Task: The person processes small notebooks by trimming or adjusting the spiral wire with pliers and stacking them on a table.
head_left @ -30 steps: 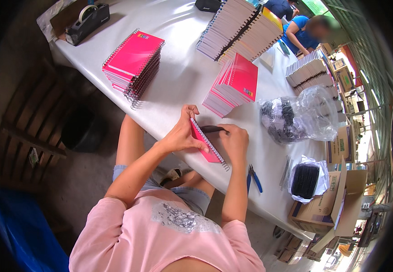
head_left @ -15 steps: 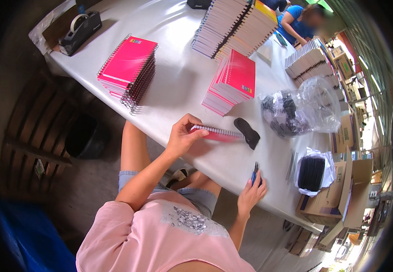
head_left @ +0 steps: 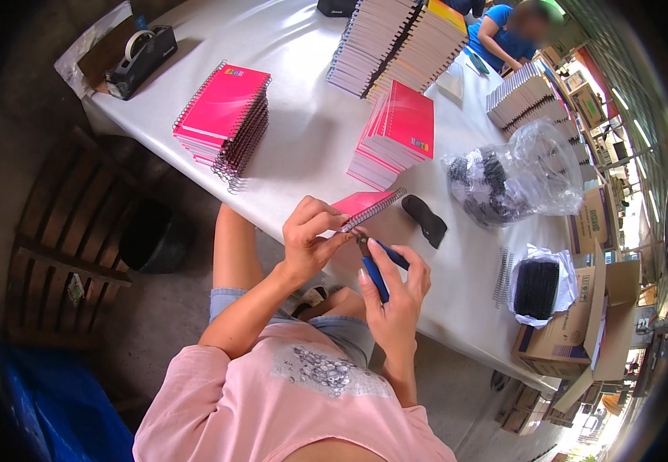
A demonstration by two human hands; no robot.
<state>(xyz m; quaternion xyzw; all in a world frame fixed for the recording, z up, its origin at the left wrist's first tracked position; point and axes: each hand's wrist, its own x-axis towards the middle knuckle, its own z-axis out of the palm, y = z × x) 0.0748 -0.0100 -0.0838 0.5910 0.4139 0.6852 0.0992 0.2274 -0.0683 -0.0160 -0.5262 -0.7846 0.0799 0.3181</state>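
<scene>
Pinched in my left hand (head_left: pixel 311 235) is a pink spiral notebook (head_left: pixel 369 204), its wire coil tilted up toward the right. My right hand (head_left: pixel 397 296) grips a pair of blue-handled pliers (head_left: pixel 375 269). The pliers' jaws are at the near end of the coil, close to my left fingertips; whether they bite the wire I cannot tell. Beyond the notebook stands a stack of pink covered pads (head_left: pixel 395 135), with no coil visible on it. At the left is a stack of coiled pink notebooks (head_left: pixel 222 112). A black, narrow-waisted object (head_left: pixel 425 221) lies right of the notebook.
A clear plastic bag of black coils (head_left: pixel 488 185) sits to the right, near a black bundle in white wrapping (head_left: pixel 536 289) and an open cardboard box (head_left: pixel 561 339). Tall book stacks (head_left: pixel 395 46) stand behind. A tape dispenser (head_left: pixel 140 61) is far left. Another person (head_left: pixel 495 35) works at the back.
My right hand has lifted the pliers from the table edge and brought them left to the notebook. My left hand has turned the notebook, so its coil slants up to the right.
</scene>
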